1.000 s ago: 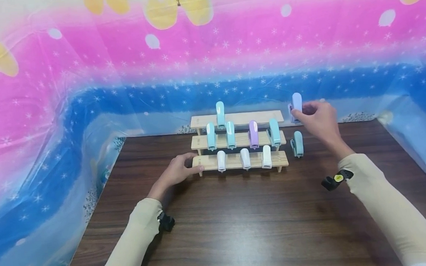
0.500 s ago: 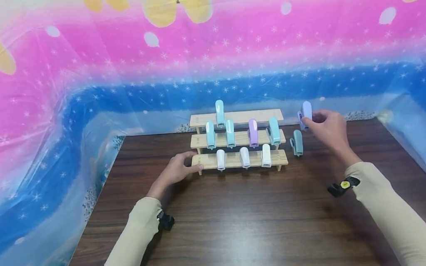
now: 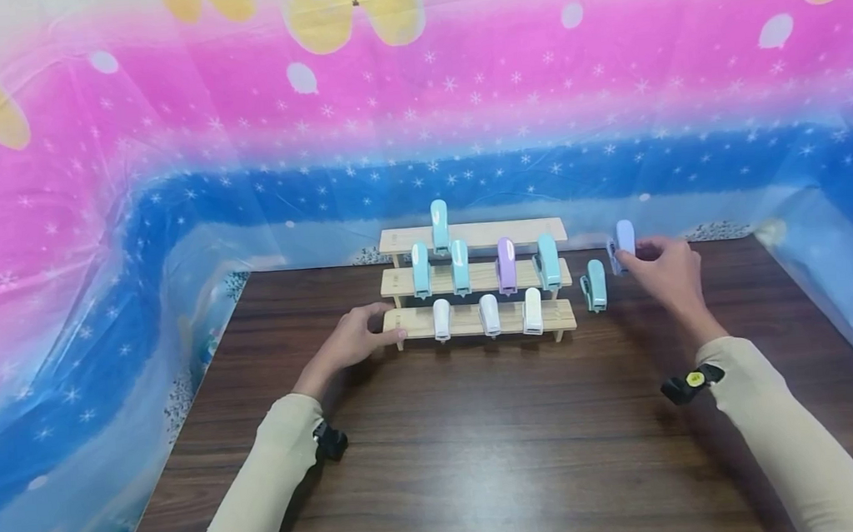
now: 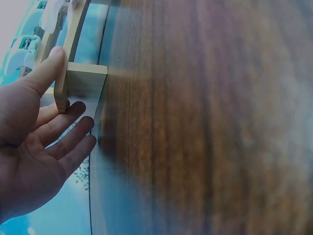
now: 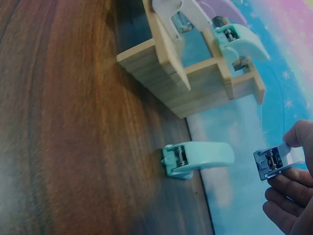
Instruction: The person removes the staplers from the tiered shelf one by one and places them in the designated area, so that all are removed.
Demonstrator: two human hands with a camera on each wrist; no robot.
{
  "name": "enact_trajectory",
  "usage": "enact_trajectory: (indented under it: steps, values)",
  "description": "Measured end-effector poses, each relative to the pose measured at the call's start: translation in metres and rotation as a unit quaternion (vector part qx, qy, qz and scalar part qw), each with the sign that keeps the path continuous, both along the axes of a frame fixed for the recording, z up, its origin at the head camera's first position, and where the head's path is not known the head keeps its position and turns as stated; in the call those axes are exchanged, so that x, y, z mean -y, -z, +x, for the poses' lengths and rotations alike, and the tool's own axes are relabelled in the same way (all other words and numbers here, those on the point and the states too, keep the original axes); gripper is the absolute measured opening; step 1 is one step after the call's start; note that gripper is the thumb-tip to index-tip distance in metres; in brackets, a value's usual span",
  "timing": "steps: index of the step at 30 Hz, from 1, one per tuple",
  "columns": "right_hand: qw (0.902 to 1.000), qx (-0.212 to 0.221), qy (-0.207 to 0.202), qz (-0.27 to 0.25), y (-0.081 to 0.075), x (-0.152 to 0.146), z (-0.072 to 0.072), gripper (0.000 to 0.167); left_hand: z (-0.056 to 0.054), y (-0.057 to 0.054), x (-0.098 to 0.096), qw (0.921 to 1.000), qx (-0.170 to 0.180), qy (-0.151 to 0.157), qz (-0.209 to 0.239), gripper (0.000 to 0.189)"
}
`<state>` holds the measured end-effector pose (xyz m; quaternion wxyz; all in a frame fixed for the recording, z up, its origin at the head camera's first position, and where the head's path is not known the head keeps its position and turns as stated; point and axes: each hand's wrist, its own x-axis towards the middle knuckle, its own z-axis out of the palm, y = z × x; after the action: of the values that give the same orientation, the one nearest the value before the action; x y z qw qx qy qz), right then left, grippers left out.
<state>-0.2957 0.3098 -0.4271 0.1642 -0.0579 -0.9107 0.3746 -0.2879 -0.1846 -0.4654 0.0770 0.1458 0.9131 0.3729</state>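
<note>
A light blue-violet mini stapler is pinched between the thumb and fingers of my right hand, right of the wooden rack; I cannot tell whether it touches the table. Just left of it, a teal stapler stands on the table. My left hand grips the left end of the three-tier rack's bottom shelf, thumb on top and index finger underneath. White staplers line that shelf. The middle shelf bears teal staplers and a purple stapler. One teal stapler is on the top shelf.
The dark wood-grain table stretches in front of the rack. A patterned pink and blue cloth hangs behind the table and along its sides, close to the rack's back.
My right hand has moved down and slightly right with the blue-violet stapler, from beside the top shelf to behind the teal stapler on the table. The left hand stays on the rack.
</note>
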Motion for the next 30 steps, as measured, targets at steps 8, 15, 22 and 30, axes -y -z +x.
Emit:
enact_trajectory:
  steps: [8,15,22,30]
  values:
    - [0.9996,0.027,0.0,-0.007,0.016,-0.004,0.005,0.064,-0.001,0.0,0.001,1.0,0.003,0.003,0.004,0.063]
    - [0.9992,0.04,-0.001,-0.002,0.031,-0.004,0.007,0.062,-0.001,0.001,0.001,0.9999,0.005,0.005,0.009,0.063]
    - [0.998,0.062,-0.007,-0.008,0.044,-0.007,0.005,0.064,0.0,0.001,0.001,1.0,0.003,0.005,0.008,0.064]
    - [0.9982,0.059,-0.002,0.004,0.053,-0.008,0.002,0.06,0.0,0.0,0.002,1.0,0.006,0.002,0.007,0.065]
